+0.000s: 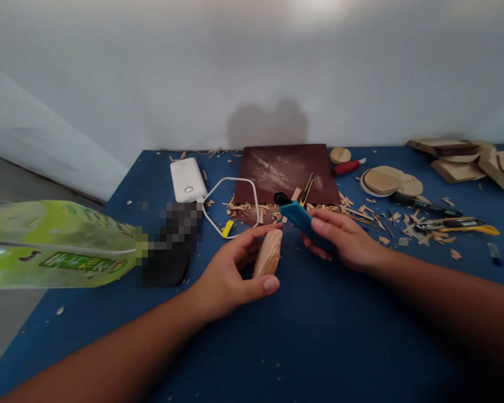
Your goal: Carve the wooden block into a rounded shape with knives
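My left hand grips a small wooden piece between thumb and fingers, a little above the blue table. The piece is pale, with visible grain and a rounded edge. To its right, my right hand is closed around a blue tool with a black end that points up and left. The tool and the wooden piece are apart. Behind both hands lies a dark red sheet with wood shavings along its front edge.
At the left are a green plastic package, a dark phone-like object and a white power bank with a looped cable. On the right lie wooden discs, a red-handled knife, a yellow cutter and wood blocks.
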Motion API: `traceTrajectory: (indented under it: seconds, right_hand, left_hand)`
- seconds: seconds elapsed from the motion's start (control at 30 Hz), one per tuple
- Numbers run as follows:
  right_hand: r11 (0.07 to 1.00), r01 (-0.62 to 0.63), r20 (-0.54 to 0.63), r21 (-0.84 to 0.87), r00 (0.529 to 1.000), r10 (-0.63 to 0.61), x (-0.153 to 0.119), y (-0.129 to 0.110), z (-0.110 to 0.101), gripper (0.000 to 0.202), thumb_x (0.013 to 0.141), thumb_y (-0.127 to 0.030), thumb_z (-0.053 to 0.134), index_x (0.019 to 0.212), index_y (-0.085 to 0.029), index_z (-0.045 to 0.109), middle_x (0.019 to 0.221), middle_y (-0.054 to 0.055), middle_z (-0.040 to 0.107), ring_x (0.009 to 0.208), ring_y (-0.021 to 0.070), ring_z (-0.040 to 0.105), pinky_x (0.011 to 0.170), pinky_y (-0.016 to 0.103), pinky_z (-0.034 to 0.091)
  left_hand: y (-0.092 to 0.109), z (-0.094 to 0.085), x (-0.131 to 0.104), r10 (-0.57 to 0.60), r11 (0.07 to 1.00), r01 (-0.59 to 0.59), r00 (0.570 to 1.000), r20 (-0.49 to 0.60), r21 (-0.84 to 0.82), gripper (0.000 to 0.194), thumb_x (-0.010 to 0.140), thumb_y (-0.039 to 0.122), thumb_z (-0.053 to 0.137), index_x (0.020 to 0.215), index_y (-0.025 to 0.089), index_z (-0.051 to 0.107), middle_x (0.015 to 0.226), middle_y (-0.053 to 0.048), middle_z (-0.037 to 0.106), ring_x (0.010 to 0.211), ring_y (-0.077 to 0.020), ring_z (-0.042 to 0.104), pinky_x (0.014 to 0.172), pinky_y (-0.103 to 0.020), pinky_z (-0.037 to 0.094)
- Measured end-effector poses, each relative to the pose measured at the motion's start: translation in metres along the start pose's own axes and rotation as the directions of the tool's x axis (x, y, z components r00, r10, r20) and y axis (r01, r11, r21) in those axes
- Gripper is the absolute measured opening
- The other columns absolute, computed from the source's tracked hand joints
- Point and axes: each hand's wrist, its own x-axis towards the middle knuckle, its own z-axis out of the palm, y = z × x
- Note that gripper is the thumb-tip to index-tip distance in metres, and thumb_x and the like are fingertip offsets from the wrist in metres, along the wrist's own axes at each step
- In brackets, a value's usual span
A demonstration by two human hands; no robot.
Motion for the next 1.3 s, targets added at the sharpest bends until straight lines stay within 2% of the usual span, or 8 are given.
traceTrajectory:
  seconds: [0.13, 0.23, 0.33, 0.43, 0.53, 0.67, 0.83, 1.3]
  right_hand:
    - [0.989, -0.027, -0.037, 0.148, 0.999, 0.033, 0.0044, 0.0028, -0.0005, 0.041, 0.107, -0.052, 0.051, 0.096, -0.018, 0.072, 0.083, 0.005, 0.068, 0.063, 0.0143, 0.059, 0.052, 0.027, 0.046]
    - [0.974, 0.013, -0.065, 0.225, 0.998, 0.002, 0.0045, 0.0008, 0.0015, 0.025, 0.098, -0.041, 0.07, 0.111, -0.02, 0.072, 0.091, 0.005, 0.07, 0.073, 0.0171, 0.065, 0.059, 0.029, 0.054]
    - [0.98, 0.037, -0.089, 0.196, 0.996, -0.02, 0.0044, -0.0012, 0.0029, 0.048, 0.087, -0.032, 0.085, 0.13, -0.022, 0.065, 0.088, 0.001, 0.07, 0.075, 0.017, 0.068, 0.063, 0.03, 0.059]
    - [0.991, 0.027, -0.07, 0.129, 0.997, -0.018, 0.0048, -0.0026, 0.0038, 0.055, 0.083, -0.03, 0.089, 0.129, -0.025, 0.059, 0.096, 0.0, 0.07, 0.069, 0.0151, 0.07, 0.057, 0.029, 0.059]
    - [0.996, 0.032, -0.025, 0.083, 0.999, -0.03, 0.0047, -0.0034, 0.0047, 0.049, 0.091, -0.034, 0.083, 0.128, -0.027, 0.052, 0.107, 0.001, 0.07, 0.06, 0.0125, 0.069, 0.051, 0.028, 0.056]
    - [0.998, 0.03, 0.021, 0.061, 0.999, -0.032, 0.0035, -0.0025, 0.0035, 0.046, 0.1, -0.028, 0.069, 0.139, -0.028, 0.047, 0.095, -0.003, 0.067, 0.051, 0.0081, 0.057, 0.046, 0.023, 0.046]
    - [0.981, 0.03, 0.068, 0.193, 0.997, -0.044, 0.0027, 0.0012, -0.0011, 0.077, 0.078, -0.003, 0.055, 0.148, -0.032, 0.046, 0.113, 0.001, 0.067, 0.064, 0.0118, 0.063, 0.053, 0.026, 0.05]
    - [0.971, -0.009, 0.048, 0.24, 0.999, -0.002, 0.0032, 0.0005, -0.0006, 0.093, 0.063, -0.004, 0.052, 0.152, -0.029, 0.051, 0.124, 0.008, 0.073, 0.066, 0.0146, 0.066, 0.055, 0.029, 0.051]
  left_hand:
    - [-0.0015, 0.0003, 0.0017, -0.01, 1.0, 0.01, 1.0, -0.016, -0.007, 0.072, 0.082, 0.049, 0.088, 0.145, 0.028, 0.059, 0.146, -0.012, 0.066, 0.115, -0.0273, 0.07, 0.1, -0.04, 0.056]
    - [-0.0015, 0.0006, 0.0021, -0.018, 1.0, 0.017, 0.999, -0.028, -0.017, 0.073, 0.082, 0.051, 0.088, 0.145, 0.026, 0.059, 0.142, -0.013, 0.068, 0.114, -0.0274, 0.071, 0.099, -0.04, 0.058]
    - [-0.0009, 0.0008, 0.0023, -0.025, 0.999, 0.024, 0.999, -0.039, -0.027, 0.074, 0.082, 0.053, 0.088, 0.144, 0.025, 0.059, 0.141, -0.013, 0.068, 0.113, -0.0276, 0.072, 0.098, -0.04, 0.058]
    - [-0.0008, 0.0009, 0.0023, -0.022, 0.999, 0.02, 0.999, -0.037, -0.029, 0.073, 0.083, 0.054, 0.087, 0.144, 0.025, 0.059, 0.14, -0.014, 0.068, 0.114, -0.0279, 0.072, 0.099, -0.04, 0.059]
    - [-0.0012, 0.0012, 0.002, -0.02, 0.999, 0.019, 0.999, -0.04, -0.033, 0.073, 0.083, 0.053, 0.087, 0.144, 0.025, 0.059, 0.141, -0.014, 0.068, 0.114, -0.0286, 0.072, 0.099, -0.042, 0.059]
    - [-0.0015, 0.0015, 0.0018, -0.022, 0.999, 0.02, 0.999, -0.044, -0.035, 0.073, 0.084, 0.053, 0.086, 0.145, 0.025, 0.059, 0.141, -0.014, 0.067, 0.114, -0.0287, 0.072, 0.1, -0.042, 0.058]
    - [-0.001, 0.0011, 0.0022, -0.025, 0.999, 0.024, 0.999, -0.038, -0.026, 0.072, 0.084, 0.052, 0.086, 0.145, 0.025, 0.058, 0.141, -0.013, 0.067, 0.114, -0.0279, 0.071, 0.1, -0.041, 0.058]
    - [0.0028, 0.0031, 0.0031, -0.049, 0.998, 0.048, 0.998, -0.046, -0.035, 0.073, 0.082, 0.052, 0.087, 0.143, 0.023, 0.059, 0.139, -0.015, 0.069, 0.114, -0.0303, 0.072, 0.101, -0.044, 0.058]
